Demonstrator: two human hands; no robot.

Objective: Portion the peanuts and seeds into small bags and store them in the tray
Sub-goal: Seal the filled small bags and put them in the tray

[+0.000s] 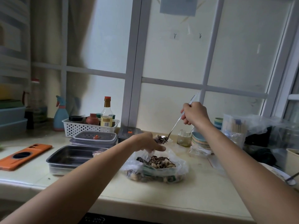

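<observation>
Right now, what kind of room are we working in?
Most likely a home kitchen counter by a window. A white basket holds sauce bottles, stacked small plates sit near a glass jar, and a lidded food container sits behind the metal tray.

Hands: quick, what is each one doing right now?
Left hand: holding a small bag open.
Right hand: closed on a spoon of seeds.
</observation>
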